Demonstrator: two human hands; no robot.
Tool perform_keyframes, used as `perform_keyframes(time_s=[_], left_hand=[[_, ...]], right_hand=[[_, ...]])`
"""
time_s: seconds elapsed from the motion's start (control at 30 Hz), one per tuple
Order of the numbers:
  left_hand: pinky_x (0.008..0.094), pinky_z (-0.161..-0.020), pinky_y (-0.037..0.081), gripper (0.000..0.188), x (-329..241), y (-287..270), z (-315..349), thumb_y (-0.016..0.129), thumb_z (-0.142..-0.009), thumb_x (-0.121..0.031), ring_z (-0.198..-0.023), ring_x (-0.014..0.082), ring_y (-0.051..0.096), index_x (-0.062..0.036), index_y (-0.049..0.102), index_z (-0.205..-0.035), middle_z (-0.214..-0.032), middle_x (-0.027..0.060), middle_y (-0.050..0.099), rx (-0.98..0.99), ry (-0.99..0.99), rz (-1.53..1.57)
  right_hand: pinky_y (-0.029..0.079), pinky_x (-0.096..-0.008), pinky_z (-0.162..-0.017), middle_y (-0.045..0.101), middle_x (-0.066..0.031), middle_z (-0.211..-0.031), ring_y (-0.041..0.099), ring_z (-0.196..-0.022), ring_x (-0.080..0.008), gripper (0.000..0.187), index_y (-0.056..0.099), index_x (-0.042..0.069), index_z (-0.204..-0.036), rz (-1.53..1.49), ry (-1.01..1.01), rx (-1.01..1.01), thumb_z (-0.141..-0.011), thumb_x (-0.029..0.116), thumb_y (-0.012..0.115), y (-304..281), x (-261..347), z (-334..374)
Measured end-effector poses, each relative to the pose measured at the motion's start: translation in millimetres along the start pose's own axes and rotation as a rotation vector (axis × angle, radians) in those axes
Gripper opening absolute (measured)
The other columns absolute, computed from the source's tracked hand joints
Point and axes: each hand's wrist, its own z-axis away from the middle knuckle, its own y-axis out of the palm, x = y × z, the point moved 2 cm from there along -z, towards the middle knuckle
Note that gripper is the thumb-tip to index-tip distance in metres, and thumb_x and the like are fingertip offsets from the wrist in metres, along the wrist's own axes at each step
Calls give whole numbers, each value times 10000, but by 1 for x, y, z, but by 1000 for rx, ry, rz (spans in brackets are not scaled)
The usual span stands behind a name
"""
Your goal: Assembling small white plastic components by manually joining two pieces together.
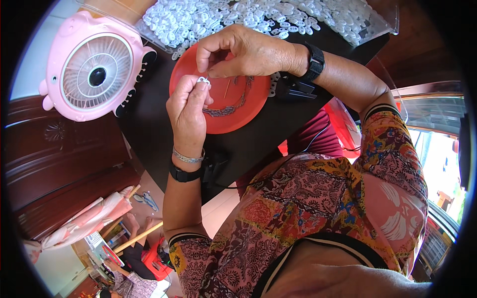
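Note:
My left hand [189, 114] pinches a small white plastic piece with oval holes [202, 80] between thumb and fingertips. Just above it, my right hand [256, 52] curls with thumb and forefinger drawn together near the piece. Whatever those right fingertips hold, if anything, is too small to make out. Both hands are over a round red plate [248, 116]. Small dark metal bits [226, 111] lie on the plate in a curved band, partly hidden by my hands. A thin light-coloured stick [226, 90] also rests there.
Many white plastic pieces [184, 22] are heaped at the far side of the black table [154, 131], some within a clear tray [394, 27]. A pink fan [97, 77] stands at the left. A black clip-like object [298, 89] lies beneath my right wrist. Another person [133, 258] is at lower left.

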Motion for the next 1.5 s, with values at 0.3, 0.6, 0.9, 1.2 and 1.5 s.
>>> perform_keyframes(time_s=[0.3, 0.6, 0.9, 1.2, 1.5], left_hand=[[215, -579, 396, 143, 2, 1, 0, 519, -914, -114, -622, 64, 471, 1, 545, -832, -688, -1, 504, 12, -18, 17], [213, -582, 404, 150, 5, 1, 0, 525, -911, -119, -621, 63, 470, -6, 538, -813, -692, -8, 499, 19, -33, 40], [214, -580, 408, 134, 7, 0, 0, 525, -910, -108, -622, 63, 477, -8, 539, -821, -702, -5, 510, 17, -22, 39], [216, -577, 409, 140, 6, 1, 0, 525, -913, -108, -623, 60, 471, -3, 541, -822, -698, -6, 507, 20, -39, 33], [229, -584, 395, 170, 5, 5, 2, 499, -918, -113, -602, 75, 432, -8, 534, -788, -650, -4, 461, -16, -12, -46]], right_hand=[[497, -257, -775, 646, -32, -841, 606, -791, -97, 96, 627, 6, -918, -7, -32, 14, -845, 60, 660, 0, -2, 0], [500, -256, -777, 650, -30, -841, 611, -789, -96, 86, 632, 12, -920, -6, -15, 13, -850, 57, 654, 1, -2, 2], [500, -254, -779, 650, -32, -839, 611, -792, -96, 88, 629, 10, -914, 2, 1, 4, -851, 63, 658, 0, -3, 2], [496, -249, -761, 651, -37, -834, 608, -786, -92, 89, 625, 4, -912, -10, -48, 16, -848, 56, 657, 2, -1, 2], [494, -250, -748, 641, -33, -836, 602, -794, -90, 98, 618, 4, -919, 11, -23, 23, -844, 52, 659, 4, -1, 3]])
